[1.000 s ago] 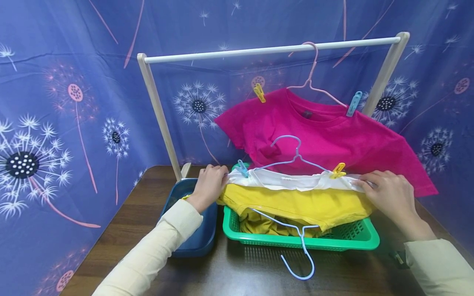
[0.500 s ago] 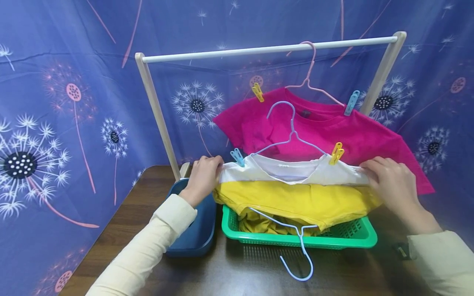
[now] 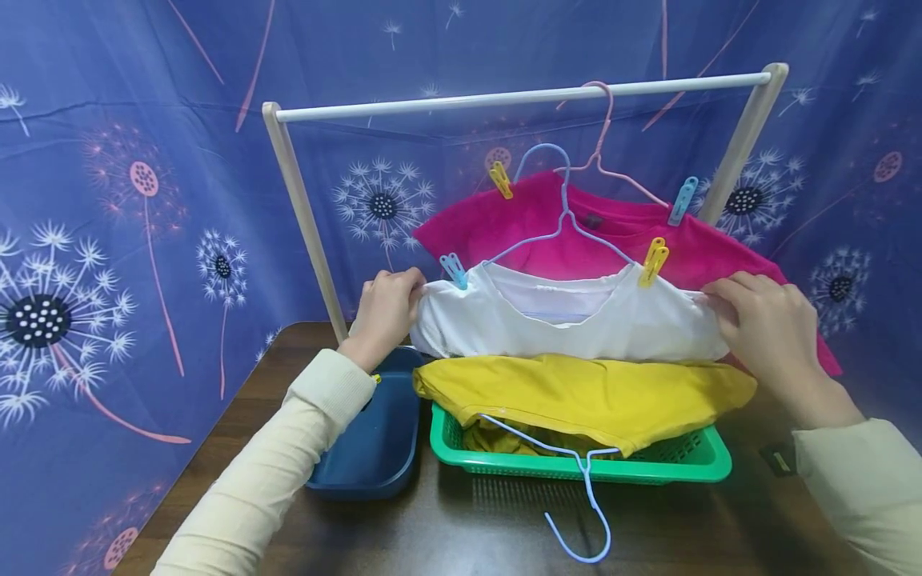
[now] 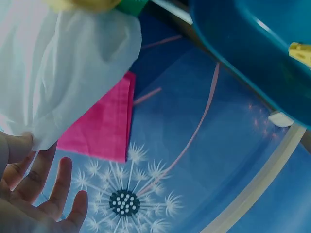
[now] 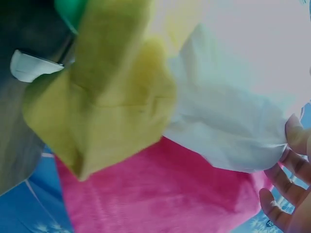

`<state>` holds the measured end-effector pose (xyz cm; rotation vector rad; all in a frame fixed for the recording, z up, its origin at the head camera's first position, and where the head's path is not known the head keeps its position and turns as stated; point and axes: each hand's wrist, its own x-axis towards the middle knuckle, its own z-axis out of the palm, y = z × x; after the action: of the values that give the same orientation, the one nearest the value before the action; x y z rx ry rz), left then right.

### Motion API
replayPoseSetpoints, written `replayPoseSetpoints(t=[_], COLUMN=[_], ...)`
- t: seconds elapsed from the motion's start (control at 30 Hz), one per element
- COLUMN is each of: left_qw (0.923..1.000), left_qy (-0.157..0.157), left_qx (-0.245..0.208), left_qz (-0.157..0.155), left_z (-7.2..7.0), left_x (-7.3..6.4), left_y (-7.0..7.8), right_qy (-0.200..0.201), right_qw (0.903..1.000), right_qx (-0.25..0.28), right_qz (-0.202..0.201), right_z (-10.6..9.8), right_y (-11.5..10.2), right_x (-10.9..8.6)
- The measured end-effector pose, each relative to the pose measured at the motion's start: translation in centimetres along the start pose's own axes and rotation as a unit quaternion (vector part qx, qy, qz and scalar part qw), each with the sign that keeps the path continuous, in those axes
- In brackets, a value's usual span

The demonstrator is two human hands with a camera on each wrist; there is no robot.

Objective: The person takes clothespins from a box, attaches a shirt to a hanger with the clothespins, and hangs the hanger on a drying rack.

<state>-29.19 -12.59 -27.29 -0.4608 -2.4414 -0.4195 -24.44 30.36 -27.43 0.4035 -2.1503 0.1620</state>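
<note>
A white T-shirt (image 3: 468, 320) hangs between both hands on a light-blue hanger (image 3: 565, 210). A blue clothespin (image 3: 454, 270) and a yellow clothespin (image 3: 653, 262) sit on its shoulders. My left hand (image 3: 384, 312) pinches one sleeve between thumb and fingers, as the left wrist view shows. The other sleeve is pinched by my right hand (image 3: 767, 336). Just below, a yellow garment (image 3: 576, 392) lies over the green basket (image 3: 504, 466), and a second light-blue hanger (image 3: 587, 480) sticks out from it toward the front.
Behind, a pink T-shirt (image 3: 720, 248) hangs by a pink hanger (image 3: 603, 136) from the rack's white rail (image 3: 432, 102). A blue bin (image 3: 374, 448) stands left of the basket on the wooden table (image 3: 403, 536). A small dark object (image 3: 779, 460) lies at right.
Both hands have lifted the white T-shirt with its hanger and clothespins, up off the yellow garment. The hanger's hook now overlaps the pink T-shirt's shoulder. The yellow garment stays over the basket.
</note>
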Motion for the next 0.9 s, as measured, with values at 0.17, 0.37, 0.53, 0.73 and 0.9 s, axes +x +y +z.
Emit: replayPoseSetpoints(t=[0.17,0.37,0.53,0.73,0.9], left_qw=[0.9999,0.9994,0.9989,0.9984,0.9977], left_qy=[0.012,0.025,0.03,0.038,0.048], left_qx=[0.005,0.019,0.027,0.031,0.028], left_qz=[-0.009,-0.015,-0.023,-0.029,-0.039], left_z=[-1.0,-1.7,-2.2,-3.1,-3.8], left_x=[1.5,3.0,4.1,5.2,6.2], left_y=[-0.1,-0.4,-0.5,-0.6,-0.6], right_qy=[0.006,0.012,0.023,0.029,0.019], right_qw=[0.9999,0.9998,0.9995,0.9994,0.9992], right_qx=[-0.005,-0.014,-0.016,-0.015,-0.016], right_qz=[0.008,0.011,0.012,0.015,0.031], right_z=[-0.4,-0.8,-1.2,-1.5,-1.7], right_y=[-0.4,-0.9,-1.0,-1.1,-1.2], right_x=[1.2,2.7,3.8,5.1,6.1])
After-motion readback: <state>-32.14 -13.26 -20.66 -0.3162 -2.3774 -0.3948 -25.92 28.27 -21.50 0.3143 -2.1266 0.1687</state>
